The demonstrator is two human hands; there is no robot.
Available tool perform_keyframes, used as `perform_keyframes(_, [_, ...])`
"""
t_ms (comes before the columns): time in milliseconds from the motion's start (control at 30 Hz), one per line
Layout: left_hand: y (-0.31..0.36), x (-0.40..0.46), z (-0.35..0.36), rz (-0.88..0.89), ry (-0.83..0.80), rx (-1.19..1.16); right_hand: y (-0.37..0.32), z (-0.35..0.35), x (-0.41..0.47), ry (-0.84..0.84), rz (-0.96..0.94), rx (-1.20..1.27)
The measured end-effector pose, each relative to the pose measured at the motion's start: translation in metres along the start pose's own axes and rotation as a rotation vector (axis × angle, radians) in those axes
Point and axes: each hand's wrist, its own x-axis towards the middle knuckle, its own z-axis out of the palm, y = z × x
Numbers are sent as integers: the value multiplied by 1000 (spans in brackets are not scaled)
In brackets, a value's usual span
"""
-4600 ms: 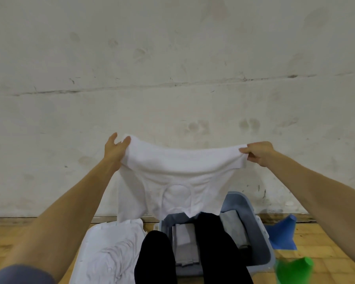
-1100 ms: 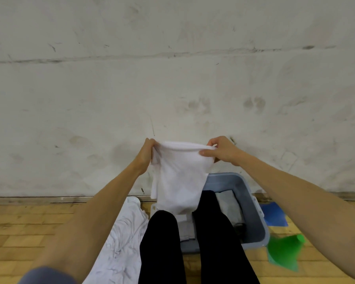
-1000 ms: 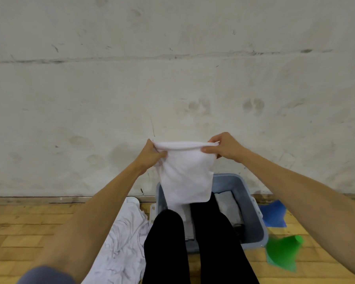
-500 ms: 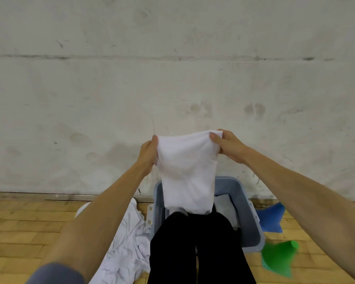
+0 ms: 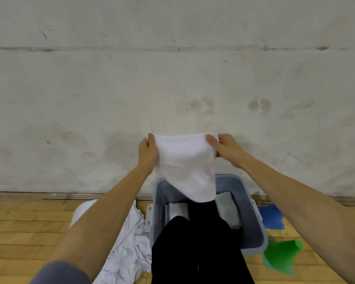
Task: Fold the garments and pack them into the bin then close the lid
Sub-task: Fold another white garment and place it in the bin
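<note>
Scuffed white wall (image 5: 172, 78) rises behind a wooden floor (image 5: 19, 232). Left hand (image 5: 147, 153) and right hand (image 5: 225, 148) each pinch a top corner of a folded white garment (image 5: 184, 165), hanging above the grey bin (image 5: 252, 222). Folded clothes (image 5: 225, 206) lie inside; a crumpled white shirt (image 5: 131, 242) lies beside it.

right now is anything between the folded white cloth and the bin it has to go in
Nothing visible. Both hands, left and right, hold the white cloth up over the open bin. Only the person's black-clad legs cross the bin's near side.
</note>
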Motion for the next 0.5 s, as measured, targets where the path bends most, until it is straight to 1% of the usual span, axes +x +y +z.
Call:
perform_keyframes(67, [-7, -3, 1, 142, 63, 110, 1, -2, 0, 17, 35, 28])
perform_keyframes(133, [-12, -1, -2, 209, 109, 172, 5, -4, 1, 49, 48, 49])
perform_keyframes(200, [-14, 0, -7, 220, 110, 185, 7, -3, -1, 75, 55, 67])
perform_keyframes(500, [-13, -19, -26, 230, -41, 75, 3, 0, -25, 72, 33, -22])
